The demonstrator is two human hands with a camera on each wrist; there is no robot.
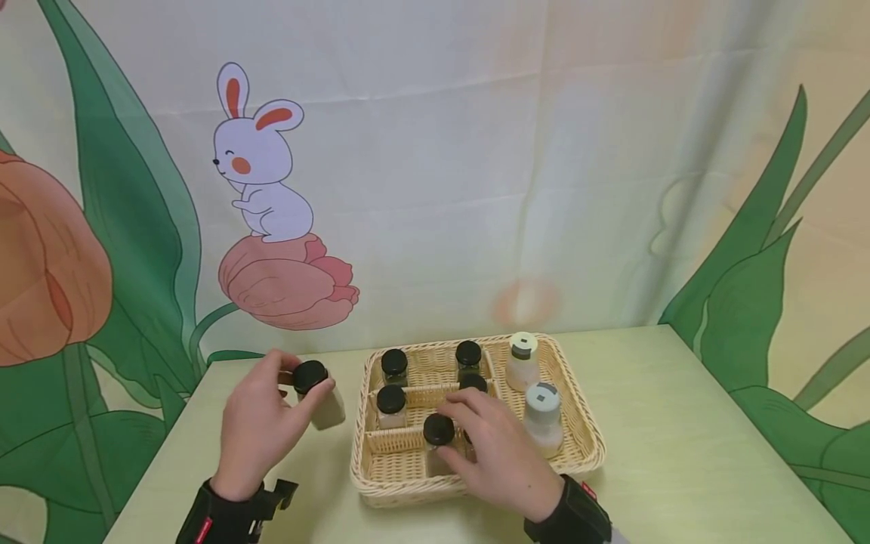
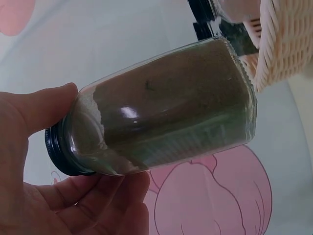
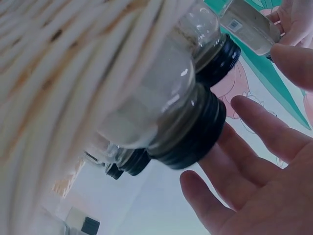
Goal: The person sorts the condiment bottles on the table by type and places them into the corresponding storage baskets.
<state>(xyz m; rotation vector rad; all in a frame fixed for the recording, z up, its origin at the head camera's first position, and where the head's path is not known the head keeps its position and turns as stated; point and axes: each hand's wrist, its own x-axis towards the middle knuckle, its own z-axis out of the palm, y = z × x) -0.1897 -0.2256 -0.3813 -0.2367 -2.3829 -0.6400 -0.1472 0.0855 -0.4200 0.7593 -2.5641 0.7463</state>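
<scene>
My left hand [image 1: 261, 423] holds a square glass spice jar [image 2: 166, 107] left of the wicker basket, thumb and fingers around its neck below the black lid. Brownish-grey powder fills most of this jar, which tilts in the head view. Over the basket's front compartments is my right hand [image 1: 499, 453], its thumb and fingers spread beside a black-lidded jar [image 1: 439, 431]. In the right wrist view, a gap shows between the thumb and the jar lids [image 3: 190, 132]. Part of another jar is hidden beneath this hand.
The divided wicker basket [image 1: 408, 495] stands on a pale green table [image 1: 680, 423]. Black-lidded jars [image 1: 390, 400] occupy its left compartments. Two pale-capped bottles [image 1: 542, 412] stand in the right one. Behind hangs a printed cloth [image 1: 435, 189] with a rabbit and flowers.
</scene>
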